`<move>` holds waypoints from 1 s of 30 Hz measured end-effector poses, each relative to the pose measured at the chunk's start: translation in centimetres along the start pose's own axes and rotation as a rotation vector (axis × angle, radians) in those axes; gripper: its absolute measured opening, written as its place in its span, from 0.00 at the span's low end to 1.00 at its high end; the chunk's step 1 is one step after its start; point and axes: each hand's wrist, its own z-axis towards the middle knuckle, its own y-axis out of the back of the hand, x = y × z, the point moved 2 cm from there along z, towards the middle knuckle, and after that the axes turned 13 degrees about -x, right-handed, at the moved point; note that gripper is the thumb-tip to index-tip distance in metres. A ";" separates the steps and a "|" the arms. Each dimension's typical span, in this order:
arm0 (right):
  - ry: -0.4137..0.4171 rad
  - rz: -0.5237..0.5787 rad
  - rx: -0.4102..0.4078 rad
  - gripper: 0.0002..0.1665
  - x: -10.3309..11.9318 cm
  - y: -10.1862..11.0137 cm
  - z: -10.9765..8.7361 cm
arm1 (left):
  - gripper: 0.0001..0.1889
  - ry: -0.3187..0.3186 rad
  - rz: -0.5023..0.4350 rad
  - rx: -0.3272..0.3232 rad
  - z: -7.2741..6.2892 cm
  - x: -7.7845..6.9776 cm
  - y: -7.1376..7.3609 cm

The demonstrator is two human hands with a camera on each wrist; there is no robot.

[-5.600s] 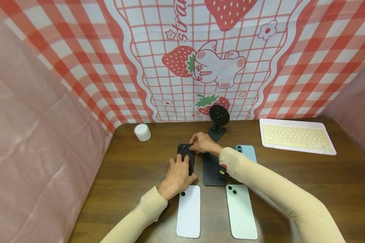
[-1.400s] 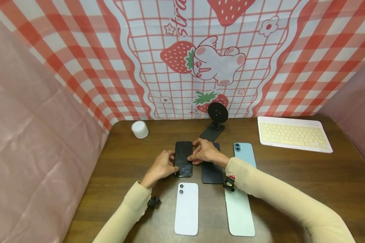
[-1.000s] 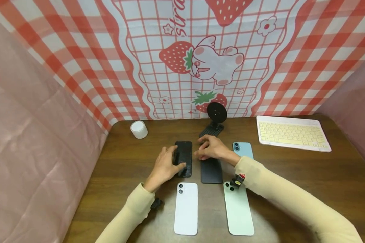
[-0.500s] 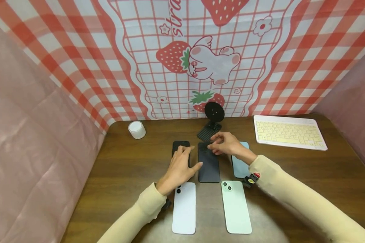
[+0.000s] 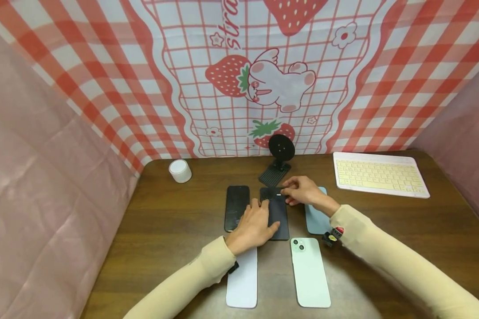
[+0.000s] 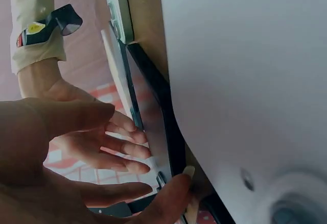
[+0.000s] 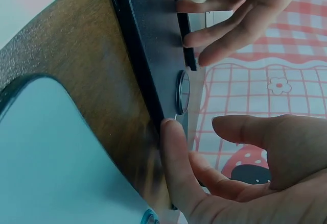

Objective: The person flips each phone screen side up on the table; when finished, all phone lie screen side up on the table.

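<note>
A dark phone [image 5: 279,215] lies back up in the middle of the table. My left hand [image 5: 252,227] reaches over its left side, fingers spread and fairly straight. My right hand [image 5: 305,191] is at its upper right corner; in the right wrist view one fingertip touches the edge of the dark phone [image 7: 153,35] near its round camera ring, the other fingers apart from it. To the left, a black phone [image 5: 237,204] lies screen up. A light blue phone [image 5: 316,220] sits partly under my right wrist. The white phone [image 5: 242,288] is partly hidden by my left wrist.
A pale green phone [image 5: 310,274] lies at front right. Behind the dark phone stands a black folding stand [image 5: 281,148] with a round plate. A white cylinder [image 5: 180,171] is at back left, a white and yellow keyboard [image 5: 383,175] at back right.
The black phone, back up at first, now lies screen up. Both hands have left it and moved right to the dark phone.
</note>
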 end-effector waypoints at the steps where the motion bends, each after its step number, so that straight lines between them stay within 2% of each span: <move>1: 0.001 -0.004 -0.001 0.24 -0.1 0.0 0.0 | 0.39 0.002 0.008 0.004 0.1 -0.2 -0.1; 11: 0.002 -0.011 0.018 0.25 -0.6 -0.3 0.0 | 0.44 0.004 0.090 0.051 0.7 -1.3 -1.0; 19: -0.008 -0.017 0.012 0.25 -0.7 -0.3 0.1 | 0.49 -0.021 0.173 0.068 1.0 -1.7 -1.7; 24: -0.017 -0.019 0.004 0.25 -0.7 -0.4 0.2 | 0.49 -0.038 0.232 0.081 1.1 -2.2 -1.8; 30: -0.030 -0.004 0.010 0.24 -0.6 -0.5 0.1 | 0.47 -0.014 0.235 0.064 1.2 -2.4 -1.9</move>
